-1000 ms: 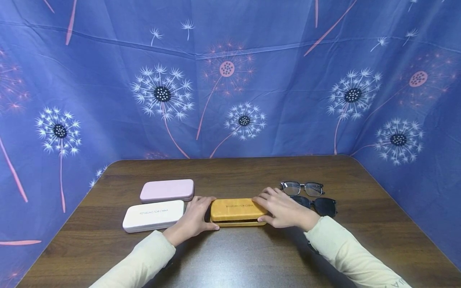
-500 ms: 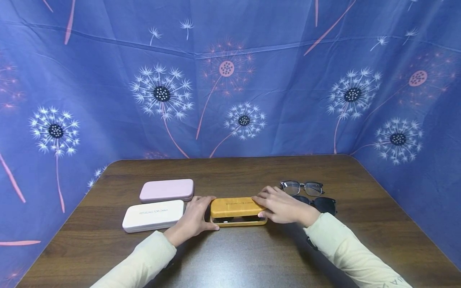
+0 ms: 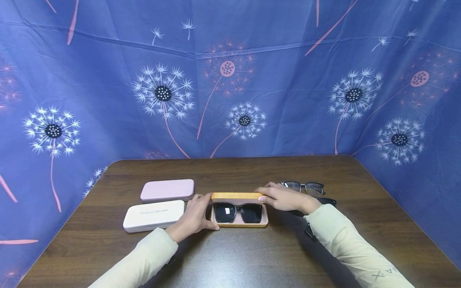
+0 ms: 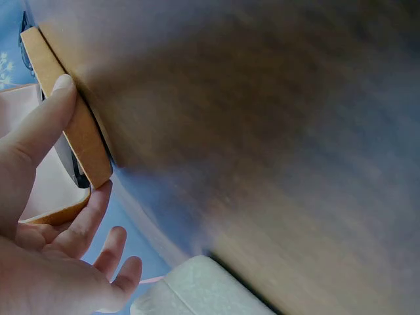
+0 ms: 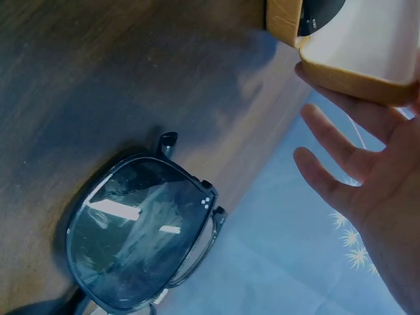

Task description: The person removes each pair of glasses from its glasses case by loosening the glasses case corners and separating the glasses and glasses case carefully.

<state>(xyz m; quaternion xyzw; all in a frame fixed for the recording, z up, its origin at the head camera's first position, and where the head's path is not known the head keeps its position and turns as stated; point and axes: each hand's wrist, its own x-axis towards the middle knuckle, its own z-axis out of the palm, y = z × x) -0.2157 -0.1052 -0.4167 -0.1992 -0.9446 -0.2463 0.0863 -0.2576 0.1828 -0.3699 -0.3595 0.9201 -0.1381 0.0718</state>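
Note:
A yellow glasses case (image 3: 239,225) sits in the middle of the table with its lid (image 3: 235,195) raised and its pale lining showing. Inside lies a pair of dark sunglasses (image 3: 251,213), facing the front. My left hand (image 3: 194,214) grips the left end of the case, its thumb (image 4: 56,108) on the front wall and fingers around the end. At the right end, my right hand (image 3: 284,199) holds the lid, the thumb at its front edge and the fingers (image 5: 354,108) behind it.
To the left lie a white glasses case (image 3: 154,216) and a pink glasses case (image 3: 167,190) behind it, both closed. Clear-lens glasses (image 3: 313,189) and another pair of sunglasses (image 5: 125,230) lie on the right, partly hidden by the right arm. A blue patterned cloth (image 3: 288,132) hangs behind the table.
The yellow case's lid has swung up and back from nearly closed, uncovering the sunglasses. My right hand has moved up with the lid; my left hand has stayed at the left end.

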